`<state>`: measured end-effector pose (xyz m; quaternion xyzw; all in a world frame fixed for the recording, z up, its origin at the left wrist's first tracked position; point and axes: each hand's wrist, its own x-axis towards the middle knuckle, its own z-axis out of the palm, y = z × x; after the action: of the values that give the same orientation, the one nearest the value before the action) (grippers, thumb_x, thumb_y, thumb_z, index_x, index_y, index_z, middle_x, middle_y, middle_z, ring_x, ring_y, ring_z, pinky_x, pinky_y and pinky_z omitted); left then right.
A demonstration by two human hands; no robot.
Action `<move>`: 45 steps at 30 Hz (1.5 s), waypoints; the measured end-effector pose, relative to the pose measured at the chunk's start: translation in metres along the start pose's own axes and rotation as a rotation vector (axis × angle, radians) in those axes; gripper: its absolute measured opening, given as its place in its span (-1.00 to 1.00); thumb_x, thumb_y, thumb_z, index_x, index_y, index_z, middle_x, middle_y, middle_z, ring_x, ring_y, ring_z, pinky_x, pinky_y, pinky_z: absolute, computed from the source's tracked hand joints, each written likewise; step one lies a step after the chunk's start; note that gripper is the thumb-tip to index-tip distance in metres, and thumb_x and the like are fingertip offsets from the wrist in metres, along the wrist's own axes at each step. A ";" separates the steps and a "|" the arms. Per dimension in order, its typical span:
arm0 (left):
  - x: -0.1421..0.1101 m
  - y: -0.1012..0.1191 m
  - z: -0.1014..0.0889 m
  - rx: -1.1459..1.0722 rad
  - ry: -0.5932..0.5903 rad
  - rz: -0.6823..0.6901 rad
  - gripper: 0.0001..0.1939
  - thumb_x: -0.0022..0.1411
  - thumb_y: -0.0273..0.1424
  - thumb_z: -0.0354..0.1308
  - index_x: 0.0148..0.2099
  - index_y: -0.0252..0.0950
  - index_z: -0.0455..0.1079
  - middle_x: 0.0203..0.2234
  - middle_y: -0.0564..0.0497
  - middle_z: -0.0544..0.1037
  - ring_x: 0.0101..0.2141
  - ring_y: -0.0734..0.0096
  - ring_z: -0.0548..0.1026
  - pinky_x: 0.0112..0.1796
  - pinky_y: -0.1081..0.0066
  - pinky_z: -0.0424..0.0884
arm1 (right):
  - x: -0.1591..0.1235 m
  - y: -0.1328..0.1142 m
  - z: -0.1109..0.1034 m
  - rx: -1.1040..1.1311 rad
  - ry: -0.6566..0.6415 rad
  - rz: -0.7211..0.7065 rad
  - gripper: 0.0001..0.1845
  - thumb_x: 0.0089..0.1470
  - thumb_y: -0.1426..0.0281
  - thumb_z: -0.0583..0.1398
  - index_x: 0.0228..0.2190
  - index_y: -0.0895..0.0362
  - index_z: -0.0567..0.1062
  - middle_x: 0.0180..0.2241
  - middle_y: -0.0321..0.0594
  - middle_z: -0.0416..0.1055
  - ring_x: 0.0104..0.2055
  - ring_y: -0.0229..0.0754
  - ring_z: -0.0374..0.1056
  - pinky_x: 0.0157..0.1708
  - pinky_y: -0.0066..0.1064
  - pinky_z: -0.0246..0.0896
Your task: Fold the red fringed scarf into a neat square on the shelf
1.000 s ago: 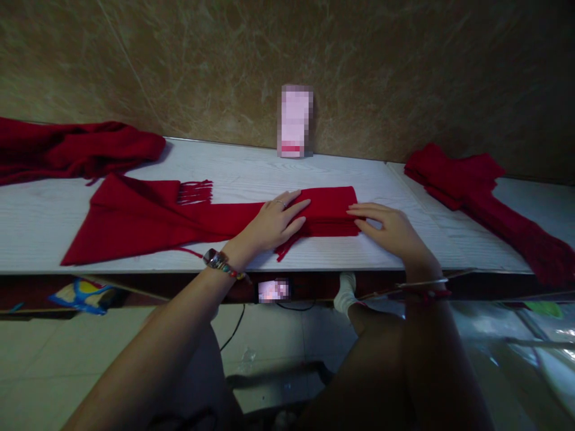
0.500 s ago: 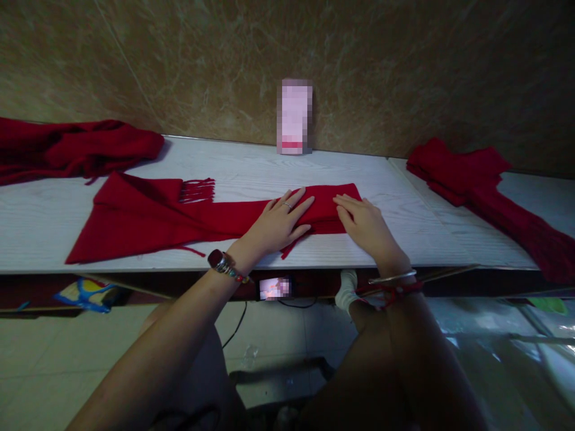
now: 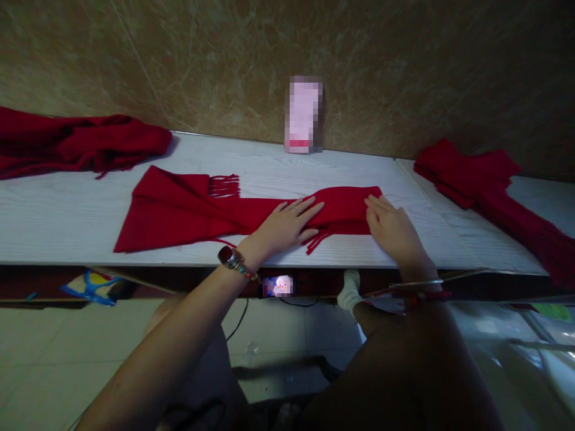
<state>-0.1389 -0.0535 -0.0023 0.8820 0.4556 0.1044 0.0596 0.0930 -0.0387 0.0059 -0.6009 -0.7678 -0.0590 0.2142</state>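
Note:
A folded red scarf (image 3: 179,209) lies across the white tabletop, wider at its left part, with fringe showing at its upper edge and below my left hand. My left hand (image 3: 287,226) rests flat on the middle of the scarf, fingers spread, a ring on one finger. At the scarf's right end, my right hand (image 3: 395,230) has its fingers drawn together over the edge, closed on the cloth. The thumb's grip underneath is partly hidden.
Another red scarf (image 3: 81,143) lies bunched at the back left, and folded red scarves (image 3: 467,173) lie at the right. A blurred pink box-like object (image 3: 303,114) stands against the marbled wall. Below the table edge are a lit phone (image 3: 277,286) and a blue-and-white packet (image 3: 94,286).
The scarf has slid to the right along the tabletop, its left part most of all. My right hand has moved right with its end. My left hand still lies flat on it.

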 end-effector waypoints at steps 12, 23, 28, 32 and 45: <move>-0.002 0.002 0.002 0.040 -0.008 0.056 -0.46 0.37 -0.14 -0.19 0.30 -0.23 0.01 0.25 -0.11 0.14 0.23 0.30 0.09 0.15 0.22 0.04 | 0.002 0.057 0.007 0.054 -0.068 0.063 -0.49 0.19 0.29 -0.10 0.08 0.17 0.35 0.19 -0.03 0.19 0.26 0.14 0.00 0.13 0.21 0.00; 0.000 0.006 0.001 0.068 -0.039 0.079 -0.51 0.37 -0.16 -0.19 0.24 -0.25 0.15 0.23 -0.11 0.18 0.21 0.25 0.14 0.14 0.19 0.06 | 0.001 0.043 -0.013 -0.028 0.137 0.189 -0.50 0.18 0.36 -0.12 0.09 0.18 0.33 0.17 0.05 0.22 0.25 0.15 0.01 0.11 0.29 -0.08; 0.000 0.006 0.002 0.079 -0.015 0.088 -0.49 0.36 -0.14 -0.18 0.23 -0.27 0.17 0.23 -0.14 0.18 0.21 0.22 0.14 0.13 0.18 0.09 | 0.006 0.001 -0.014 0.026 0.082 -0.061 -0.52 0.22 0.30 -0.11 0.13 0.03 0.27 0.21 -0.11 0.17 0.29 0.10 -0.06 0.15 0.25 -0.18; 0.000 0.004 0.003 0.089 -0.024 0.058 -0.48 0.35 -0.11 -0.18 0.25 -0.21 0.14 0.26 -0.11 0.11 0.25 0.14 0.03 0.15 0.08 0.03 | 0.009 0.002 -0.001 0.002 -0.062 -0.099 -0.54 0.21 0.27 -0.08 0.10 0.00 0.31 0.18 -0.14 0.22 0.24 0.09 0.05 0.13 0.27 -0.15; -0.001 0.006 0.000 0.123 0.027 0.012 -0.57 0.37 -0.26 -0.13 0.21 -0.26 0.21 0.19 -0.14 0.25 0.17 0.19 0.21 0.11 0.14 0.16 | -0.011 0.019 -0.008 0.043 -0.019 -0.190 -0.55 0.15 0.33 0.00 0.06 0.09 0.37 0.14 -0.08 0.28 0.23 0.02 0.08 0.19 0.11 -0.12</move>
<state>-0.1348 -0.0576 -0.0007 0.8853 0.4566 0.0885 -0.0017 0.1145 -0.0460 0.0053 -0.5213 -0.8244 -0.0571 0.2131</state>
